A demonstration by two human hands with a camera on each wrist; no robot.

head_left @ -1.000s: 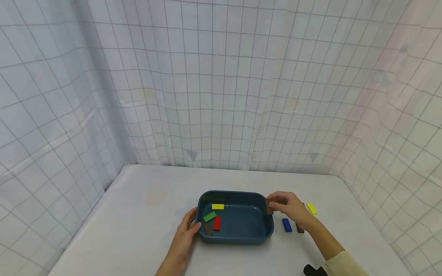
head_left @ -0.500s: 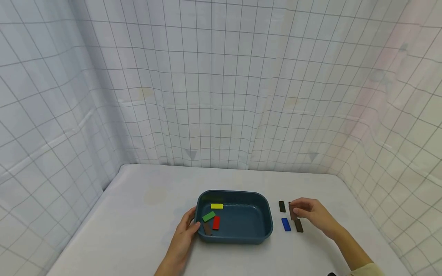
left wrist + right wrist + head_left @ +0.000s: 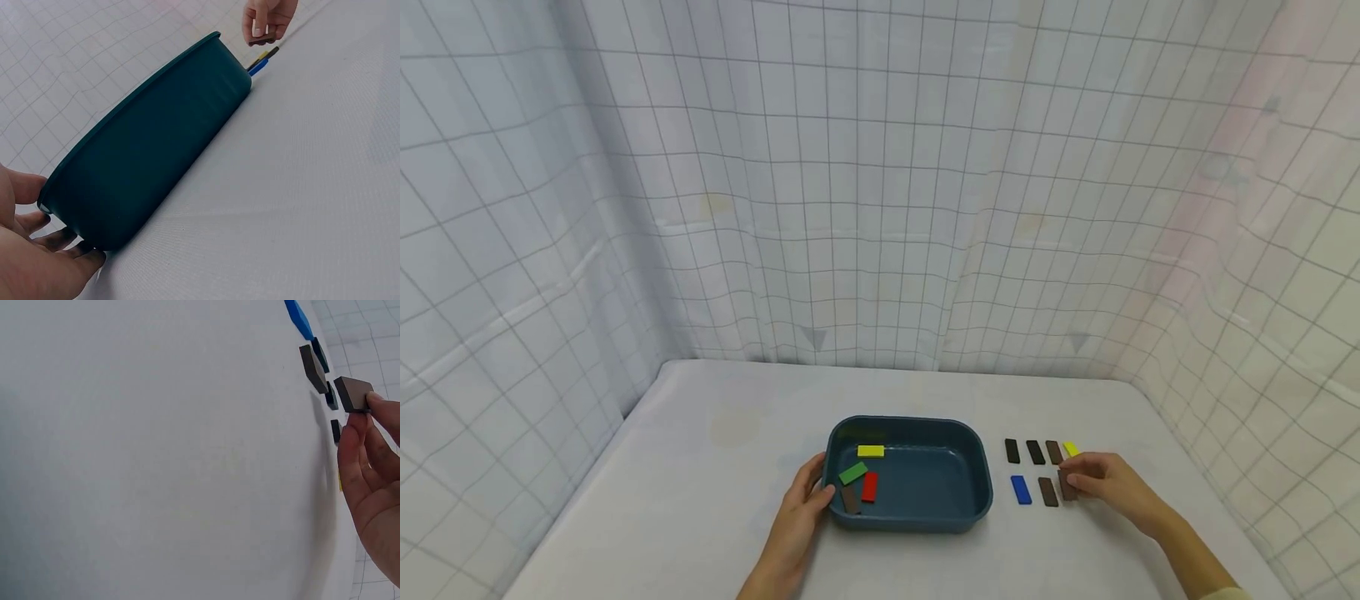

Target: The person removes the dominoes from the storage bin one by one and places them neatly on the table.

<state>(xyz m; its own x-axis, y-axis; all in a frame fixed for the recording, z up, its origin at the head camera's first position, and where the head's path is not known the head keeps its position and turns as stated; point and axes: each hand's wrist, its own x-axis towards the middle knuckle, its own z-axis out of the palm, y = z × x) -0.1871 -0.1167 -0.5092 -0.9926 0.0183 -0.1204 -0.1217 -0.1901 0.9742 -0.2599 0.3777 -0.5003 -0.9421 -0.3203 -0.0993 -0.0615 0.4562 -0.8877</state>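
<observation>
My left hand (image 3: 795,525) grips the left end of a dark teal plastic bin (image 3: 917,523), thumb at the rim and fingers against the outer wall, as the left wrist view shows. Inside the bin lie a yellow block (image 3: 871,451), a green block (image 3: 853,473), a red block (image 3: 869,487) and a brown block (image 3: 850,499). To the right of the bin, my right hand (image 3: 1112,486) pinches another brown block (image 3: 354,394) between thumb and fingers. In the right wrist view that block appears tilted and raised off the table.
Two loose rows of blocks lie right of the bin. The far row has two black blocks (image 3: 1012,451), a brown one (image 3: 1054,452) and a partly hidden yellow one (image 3: 1071,448). Nearer are a blue block (image 3: 1021,490) and a brown one (image 3: 1048,492). Gridded white curtains (image 3: 880,250) surround the table.
My right hand has moved from the bin's right rim rightward past the rows of blocks, carrying a brown block. The left hand and the bin stay put.
</observation>
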